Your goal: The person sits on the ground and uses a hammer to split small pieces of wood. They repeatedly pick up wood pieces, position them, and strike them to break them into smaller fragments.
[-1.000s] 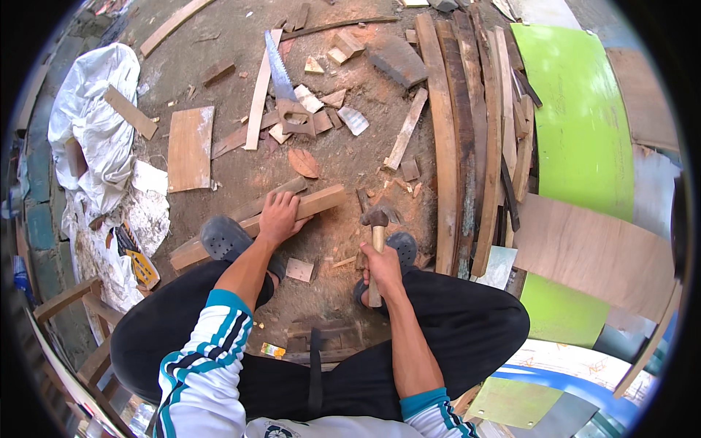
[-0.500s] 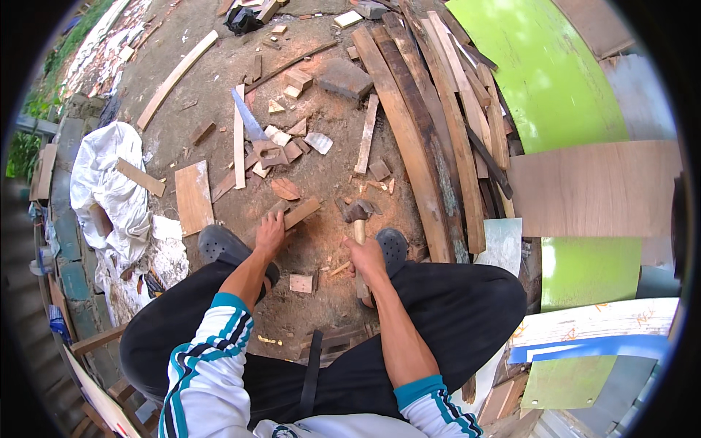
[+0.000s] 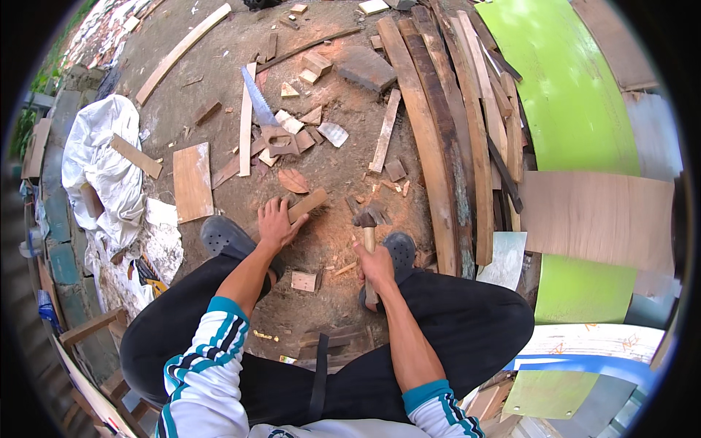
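My left hand [image 3: 275, 223] is low over the ground between my feet, around the near end of a short wooden block [image 3: 309, 204]. Its thumb lies along one side of the block, and the fingers partly hide that end. In my right hand [image 3: 374, 266] is a hammer [image 3: 369, 238], gripped by its pale wooden handle. The dark, slightly blurred hammer head points away from me, above sawdust and wood chips. Another small wood block [image 3: 303, 281] lies nearer my body, between my legs. A dry brown leaf [image 3: 293, 181] rests just beyond the left hand.
A handsaw [image 3: 279, 139] lies among offcuts farther off, near a grey block [image 3: 366, 68]. Long planks [image 3: 423, 139] are stacked on the right, beside green panels [image 3: 577, 95] and a brown sheet [image 3: 599, 219]. At the left are a white sack [image 3: 102, 160] and a thin board [image 3: 193, 182].
The view has shifted a little. My right hand and the hammer have moved slightly to the right, and the hammer head has turned. The left hand and its block stay about where they were.
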Tool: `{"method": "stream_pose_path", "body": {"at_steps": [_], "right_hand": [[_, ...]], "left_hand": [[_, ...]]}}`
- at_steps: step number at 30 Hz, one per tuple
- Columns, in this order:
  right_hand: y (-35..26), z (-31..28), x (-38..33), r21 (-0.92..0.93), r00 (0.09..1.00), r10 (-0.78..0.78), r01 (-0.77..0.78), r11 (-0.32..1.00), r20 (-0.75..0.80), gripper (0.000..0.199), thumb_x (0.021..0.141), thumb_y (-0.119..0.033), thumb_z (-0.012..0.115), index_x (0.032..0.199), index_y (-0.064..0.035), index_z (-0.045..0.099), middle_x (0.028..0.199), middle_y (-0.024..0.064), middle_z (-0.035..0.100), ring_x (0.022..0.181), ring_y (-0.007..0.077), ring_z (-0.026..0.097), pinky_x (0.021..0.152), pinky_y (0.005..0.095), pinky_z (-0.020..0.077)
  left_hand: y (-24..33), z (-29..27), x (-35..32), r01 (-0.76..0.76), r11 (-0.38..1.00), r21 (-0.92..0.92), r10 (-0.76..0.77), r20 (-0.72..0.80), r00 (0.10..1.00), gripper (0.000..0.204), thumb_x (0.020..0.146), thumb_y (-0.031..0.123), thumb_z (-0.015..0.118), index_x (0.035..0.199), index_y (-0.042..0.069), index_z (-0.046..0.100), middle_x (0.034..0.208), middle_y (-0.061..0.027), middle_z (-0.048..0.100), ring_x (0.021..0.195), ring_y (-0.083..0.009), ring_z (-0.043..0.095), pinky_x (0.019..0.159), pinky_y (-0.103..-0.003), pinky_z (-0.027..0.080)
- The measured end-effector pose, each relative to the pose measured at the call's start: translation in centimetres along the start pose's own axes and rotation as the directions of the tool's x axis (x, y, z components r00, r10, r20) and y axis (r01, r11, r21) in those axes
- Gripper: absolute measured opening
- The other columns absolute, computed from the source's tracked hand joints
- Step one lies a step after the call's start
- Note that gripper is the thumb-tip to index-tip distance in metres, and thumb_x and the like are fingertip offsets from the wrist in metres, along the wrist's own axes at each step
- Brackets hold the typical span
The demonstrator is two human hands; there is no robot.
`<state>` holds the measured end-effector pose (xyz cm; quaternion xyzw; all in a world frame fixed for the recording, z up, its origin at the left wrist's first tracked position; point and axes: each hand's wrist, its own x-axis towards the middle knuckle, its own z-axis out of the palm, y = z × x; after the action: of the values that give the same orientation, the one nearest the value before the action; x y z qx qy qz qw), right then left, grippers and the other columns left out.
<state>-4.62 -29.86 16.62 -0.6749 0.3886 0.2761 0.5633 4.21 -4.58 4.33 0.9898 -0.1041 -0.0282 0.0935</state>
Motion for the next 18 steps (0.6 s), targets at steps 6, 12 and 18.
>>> {"method": "stream_pose_path", "body": {"at_steps": [6,12,18], "right_hand": [[-1.8,1.9,3.5,-0.059,0.998,-0.054,0.056,0.997,0.032,0.038,0.093,-0.033,0.066,0.075,-0.0015,0.055,0.054,0.0051,0.052,0.04,0.016,0.052,0.038,0.0344,0.0407],[-3.0,4.0,7.9,0.15,0.994,-0.097,0.105,0.983,-0.058,0.035,0.094,-0.028,0.066,0.072,-0.0038,0.053,0.052,0.0021,0.047,0.038,0.0146,0.048,0.035,0.0332,0.0386],[-2.9,6.0,9.0,0.401,1.0,-0.013,0.02,0.916,-0.019,0.024,0.094,-0.022,0.063,0.083,-0.0042,0.051,0.052,0.0016,0.045,0.037,0.0135,0.045,0.034,0.0315,0.0374]], "left_hand": [[0.0,2.1,1.5,0.4,0.895,-0.198,-0.398,0.049,0.916,0.063,0.093,0.058,0.054,0.128,0.006,0.061,0.123,-0.0173,0.065,0.119,-0.0347,0.057,0.11,-0.047,0.034],[0.2,1.5,2.1,0.431,0.877,-0.211,-0.414,0.122,0.902,0.058,0.091,0.057,0.055,0.123,0.009,0.065,0.114,-0.0167,0.069,0.111,-0.036,0.062,0.101,-0.046,0.043],[-0.1,1.8,2.2,0.392,0.9,-0.189,-0.38,0.096,0.92,0.056,0.092,0.055,0.055,0.121,0.008,0.065,0.114,-0.0164,0.069,0.11,-0.0363,0.063,0.1,-0.046,0.044]]}}
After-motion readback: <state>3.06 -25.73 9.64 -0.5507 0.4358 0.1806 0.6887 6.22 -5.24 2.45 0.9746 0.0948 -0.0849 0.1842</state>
